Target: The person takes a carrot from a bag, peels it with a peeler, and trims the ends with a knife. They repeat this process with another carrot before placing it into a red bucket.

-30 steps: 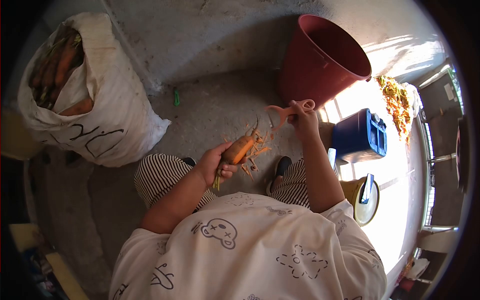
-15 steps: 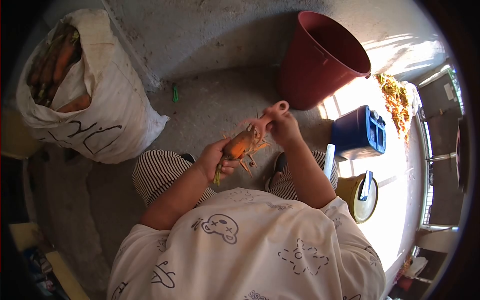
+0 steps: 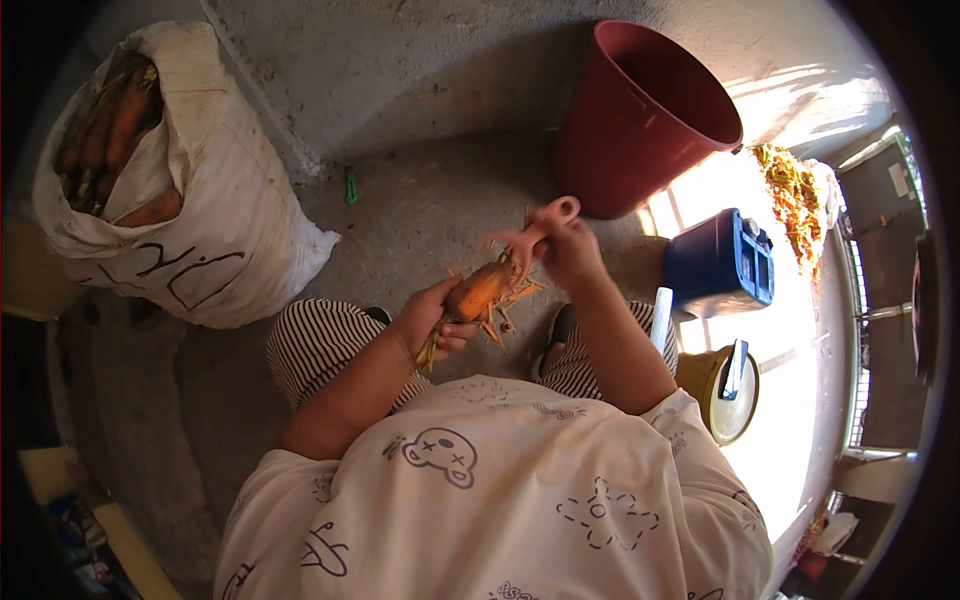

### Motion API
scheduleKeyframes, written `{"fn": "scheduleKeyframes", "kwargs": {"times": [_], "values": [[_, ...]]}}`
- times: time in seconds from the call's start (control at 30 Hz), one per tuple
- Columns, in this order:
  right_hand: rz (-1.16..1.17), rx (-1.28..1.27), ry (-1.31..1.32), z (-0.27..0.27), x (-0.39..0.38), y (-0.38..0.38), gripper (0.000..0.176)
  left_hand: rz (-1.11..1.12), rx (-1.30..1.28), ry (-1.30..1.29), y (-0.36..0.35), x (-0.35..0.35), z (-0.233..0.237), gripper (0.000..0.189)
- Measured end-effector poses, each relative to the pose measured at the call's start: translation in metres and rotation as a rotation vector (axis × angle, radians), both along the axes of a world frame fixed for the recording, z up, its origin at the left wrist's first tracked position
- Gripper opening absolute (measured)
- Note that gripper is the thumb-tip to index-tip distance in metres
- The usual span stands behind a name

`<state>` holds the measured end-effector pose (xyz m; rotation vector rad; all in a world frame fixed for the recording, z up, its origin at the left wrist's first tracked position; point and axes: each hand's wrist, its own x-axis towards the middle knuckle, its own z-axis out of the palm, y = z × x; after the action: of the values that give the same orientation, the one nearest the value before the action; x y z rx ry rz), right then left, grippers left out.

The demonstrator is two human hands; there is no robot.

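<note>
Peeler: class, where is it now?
In the head view, just right of centre, the peeler is in the right hand, by the carrot in the left hand.

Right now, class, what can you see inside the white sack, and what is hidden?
Several carrots show at the open mouth of the sack. Whatever lies deeper is covered by them and by the sack's sides.

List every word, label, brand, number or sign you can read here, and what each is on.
None can be read with certainty.
White sack: black handwritten strokes, slanted and distorted, not legible.
Shirt: scribbled, letter-like marks among its printed drawings, too unclear to read.
Blue canister: no text I can make out.
</note>
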<state>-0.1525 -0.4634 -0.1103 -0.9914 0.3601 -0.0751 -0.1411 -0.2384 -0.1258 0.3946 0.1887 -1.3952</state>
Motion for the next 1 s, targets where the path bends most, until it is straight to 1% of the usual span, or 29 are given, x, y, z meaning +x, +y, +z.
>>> {"fn": "scheduleKeyframes", "kwargs": {"times": [0.07,0.1,0.17,0.2,0.27,0.3,0.37,0.47,0.53,0.6,0.63,0.67,0.73,0.8,0.83,0.87,0.93,1.0], "values": [[-0.195,-0.299,0.085,-0.030,0.012,-0.049,0.019,0.035,0.055,-0.033,0.004,-0.003,0.004,0.042],[-0.205,-0.243,0.046,-0.027,0.013,-0.049,0.019,0.055,0.082,-0.050,0.005,-0.003,0.007,0.041],[-0.226,-0.131,-0.025,-0.003,0.007,-0.046,0.019,0.059,0.142,-0.062,0.003,0.000,0.014,0.041],[-0.186,-0.182,-0.026,0.027,0.000,-0.017,0.017,0.059,0.171,-0.062,0.000,-0.001,0.014,0.041],[0.052,-0.364,0.023,0.047,-0.011,0.024,0.016,0.087,0.124,-0.068,-0.003,-0.003,0.013,0.039],[0.132,-0.308,-0.005,0.044,-0.013,0.035,0.016,0.102,0.101,-0.074,-0.004,-0.002,0.013,0.039],[0.295,-0.193,-0.057,0.031,-0.015,0.047,0.016,0.060,0.085,-0.051,-0.004,0.001,0.009,0.036],[0.097,-0.122,-0.006,0.004,-0.001,0.014,0.017,0.054,0.095,-0.085,0.003,0.001,0.000,0.035],[-0.150,-0.296,0.085,-0.010,0.013,-0.028,0.019,0.071,0.150,-0.120,0.004,-0.001,0.000,0.037],[-0.187,-0.206,0.015,-0.007,0.009,-0.041,0.021,0.098,0.250,-0.138,0.003,-0.003,0.004,0.040],[-0.205,-0.161,-0.018,0.005,0.007,-0.037,0.021,0.089,0.234,-0.116,0.003,-0.002,0.004,0.042],[-0.192,-0.157,0.025,0.013,0.003,-0.023,0.020,0.079,0.217,-0.092,0.002,0.000,0.004,0.043],[-0.017,-0.335,0.006,0.031,-0.009,0.020,0.018,0.041,0.151,-0.070,0.000,0.002,0.003,0.045],[0.172,-0.174,-0.054,0.023,-0.012,0.036,0.018,-0.010,0.059,-0.073,0.000,0.002,0.002,0.047],[0.268,-0.090,-0.083,0.016,-0.013,0.039,0.017,0.004,0.083,-0.078,0.000,0.002,0.002,0.047],[0.194,0.003,-0.054,0.003,-0.007,0.027,0.017,0.014,0.108,-0.083,0.001,0.001,0.002,0.048],[-0.048,-0.127,0.042,-0.005,0.005,-0.007,0.015,0.026,0.131,-0.110,0.003,-0.001,0.002,0.048],[-0.179,-0.075,0.013,-0.003,0.004,-0.033,0.016,0.023,0.137,-0.150,0.009,-0.005,0.002,0.048]]}}
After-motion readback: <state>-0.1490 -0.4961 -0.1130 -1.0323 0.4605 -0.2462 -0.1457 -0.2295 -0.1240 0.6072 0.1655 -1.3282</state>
